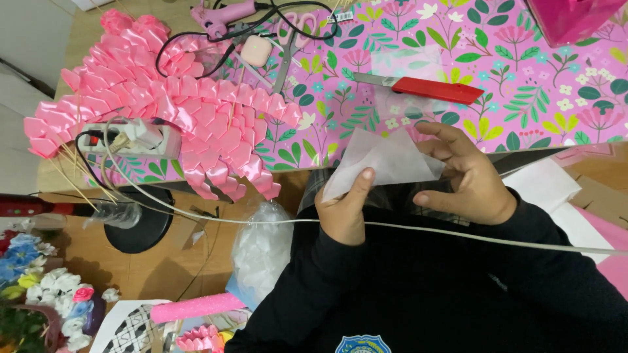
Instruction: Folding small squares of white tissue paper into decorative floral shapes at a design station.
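near the table's front edge, left hand [343, 212] pinches the white paper sheet [386, 160] – right hand [468, 180], fingers half spread, steadies its right edge; keep it taut, i'd judge.

L hand [341, 212] pinched the white translucent sheet [383, 160] at its lower edge; R hand [468, 176] cupped its far side, fingers spread. Red-handled knife [418, 87] lay just beyond on floral table cover [523, 85]. Pink ribbon petals [170, 111] piled to the left w/ glue gun [222, 14] behind.
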